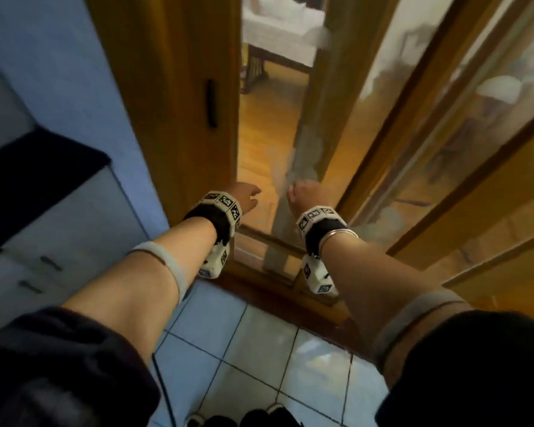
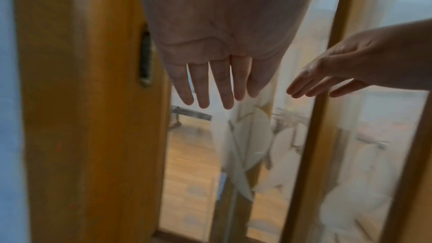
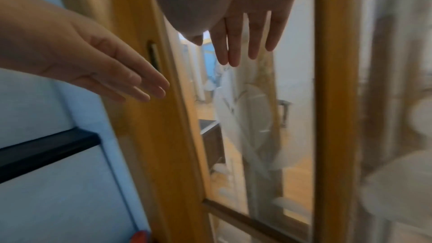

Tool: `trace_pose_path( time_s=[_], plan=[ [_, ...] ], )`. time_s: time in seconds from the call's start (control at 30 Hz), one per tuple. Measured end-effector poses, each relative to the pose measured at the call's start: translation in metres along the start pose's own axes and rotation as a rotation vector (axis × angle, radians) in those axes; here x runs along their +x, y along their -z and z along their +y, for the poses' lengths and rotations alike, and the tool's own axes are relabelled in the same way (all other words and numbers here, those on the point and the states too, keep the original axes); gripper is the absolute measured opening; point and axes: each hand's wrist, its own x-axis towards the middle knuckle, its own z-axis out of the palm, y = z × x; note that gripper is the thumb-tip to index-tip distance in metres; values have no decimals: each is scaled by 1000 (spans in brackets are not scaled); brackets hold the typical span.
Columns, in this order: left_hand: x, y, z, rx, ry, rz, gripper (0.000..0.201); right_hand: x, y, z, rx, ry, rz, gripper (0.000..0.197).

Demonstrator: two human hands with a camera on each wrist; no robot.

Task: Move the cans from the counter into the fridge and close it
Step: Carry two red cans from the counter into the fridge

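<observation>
Head view, left hand (image 1: 244,197) and right hand (image 1: 304,197) outstretched, each grip released, before glass door (image 1: 413,134).

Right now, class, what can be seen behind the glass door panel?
Behind the glass door panel: blurred wooden floor and pale furniture. The frosted pattern hides details.

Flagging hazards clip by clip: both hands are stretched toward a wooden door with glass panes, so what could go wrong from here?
1. Neither cans nor fridge show in any view; the left hand and right hand are open and hold nothing, so the task may stall.
2. The fingers hang by the gap between the wooden door frame and the glass-paned door; they might get pinched if it moves.
3. A cable trails over the tiled floor, a possible snag.
</observation>
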Motion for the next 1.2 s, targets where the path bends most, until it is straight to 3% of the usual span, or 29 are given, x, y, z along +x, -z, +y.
trace_pose_path(
  time_s=[0.1,0.23,0.5,0.67,0.9,1.2],
  plan=[
    [-31,21,-64,-11,108,58,43,8,-3,-73,-24,160,-21,40],
    [-78,41,-137,-39,235,144,44,10,-10,-161,13,261,-71,41],
    [-200,62,-259,-136,612,255,44,-32,-27,-339,75,636,-125,42],
    [-274,70,-296,-246,845,324,31,-64,-27,-421,87,903,-154,34],
    [-377,48,-332,-307,1138,536,43,-128,-33,-511,55,1206,-196,39],
    [-508,-7,-366,-408,1338,645,41,-243,-61,-586,83,1405,-247,35]
  ],
)
